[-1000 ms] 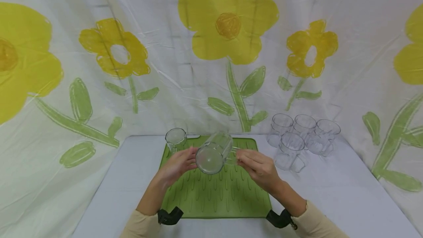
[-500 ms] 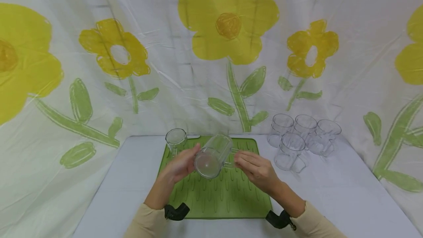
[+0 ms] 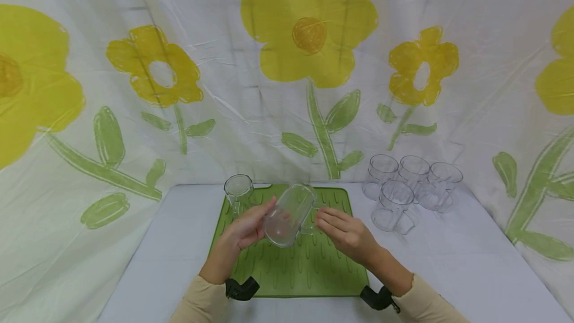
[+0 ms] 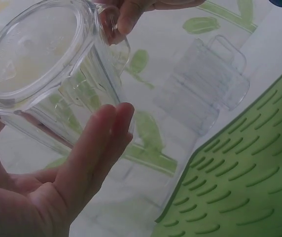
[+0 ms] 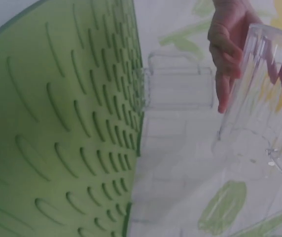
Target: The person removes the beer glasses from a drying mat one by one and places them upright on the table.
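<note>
A clear glass mug (image 3: 289, 218) is held tilted above the green drying mat (image 3: 309, 268), its round base facing the person. My left hand (image 3: 248, 226) holds the mug's body from the left, and in the left wrist view two long fingers lie along its side below the base. On the other side my right hand (image 3: 347, 233) pinches the mug's handle (image 4: 121, 54). A second glass mug (image 3: 239, 191) stands on the mat's back left corner, beyond the left hand; it also shows in the right wrist view.
Several clear glass mugs (image 3: 394, 193) stand grouped on the white table (image 3: 448, 253), right of the mat. A flowered curtain (image 3: 233, 64) hangs behind the table.
The mug has come down slightly and tilted further. My left hand has shifted right and up along it, its thumb now against the side. The right hand stays at the handle.
</note>
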The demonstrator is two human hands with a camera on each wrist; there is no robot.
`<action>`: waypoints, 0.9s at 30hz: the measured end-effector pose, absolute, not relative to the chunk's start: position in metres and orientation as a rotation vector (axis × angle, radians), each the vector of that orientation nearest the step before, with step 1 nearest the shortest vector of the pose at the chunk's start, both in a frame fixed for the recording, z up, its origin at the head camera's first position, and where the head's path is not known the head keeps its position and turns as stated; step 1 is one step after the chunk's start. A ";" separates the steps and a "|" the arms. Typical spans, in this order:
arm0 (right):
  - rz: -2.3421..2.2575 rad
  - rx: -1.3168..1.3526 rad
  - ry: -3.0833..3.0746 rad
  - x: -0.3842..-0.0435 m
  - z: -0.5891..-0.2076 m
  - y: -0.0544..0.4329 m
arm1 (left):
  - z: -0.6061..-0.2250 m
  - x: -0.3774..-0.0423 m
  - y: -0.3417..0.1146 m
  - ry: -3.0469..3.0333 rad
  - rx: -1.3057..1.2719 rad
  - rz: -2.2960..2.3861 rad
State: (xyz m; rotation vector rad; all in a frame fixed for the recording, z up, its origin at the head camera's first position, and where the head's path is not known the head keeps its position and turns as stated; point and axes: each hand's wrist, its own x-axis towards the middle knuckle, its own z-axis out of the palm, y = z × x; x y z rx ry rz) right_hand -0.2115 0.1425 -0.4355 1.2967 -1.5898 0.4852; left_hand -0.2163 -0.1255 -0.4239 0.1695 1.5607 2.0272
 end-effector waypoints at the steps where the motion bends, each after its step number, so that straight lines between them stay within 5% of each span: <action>1: 0.482 1.299 -1.590 -0.211 -0.436 0.142 | -0.424 -0.216 -0.125 1.565 0.159 2.028; 27: 0.478 1.301 -1.676 -0.208 -0.430 0.141 | -0.425 -0.216 -0.122 1.495 0.055 2.110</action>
